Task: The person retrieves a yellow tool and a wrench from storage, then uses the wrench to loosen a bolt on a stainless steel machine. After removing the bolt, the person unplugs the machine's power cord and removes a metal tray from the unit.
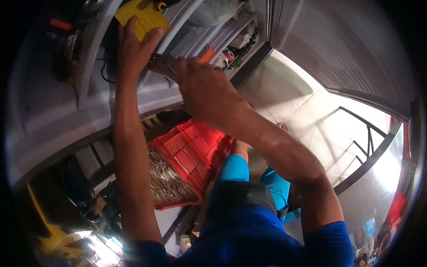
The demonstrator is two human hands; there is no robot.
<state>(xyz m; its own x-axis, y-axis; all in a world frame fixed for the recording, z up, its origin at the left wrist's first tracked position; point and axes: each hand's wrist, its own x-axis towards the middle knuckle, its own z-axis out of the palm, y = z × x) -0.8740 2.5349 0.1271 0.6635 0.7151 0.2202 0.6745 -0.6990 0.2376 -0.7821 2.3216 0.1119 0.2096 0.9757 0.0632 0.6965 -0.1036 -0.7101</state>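
Left hand [137, 48] has thumb and a finger spread against the yellow piece [143, 23] by the shelves [91, 55], its grip unclear; the right hand [205, 88] is closed around a metal tool [165, 67] near the left wrist. Should the tool slip, it could nick that wrist.

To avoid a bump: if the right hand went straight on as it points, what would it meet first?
Likely the left hand, near its wrist: the metal tool in the right hand points that way, though depth is hard to judge.
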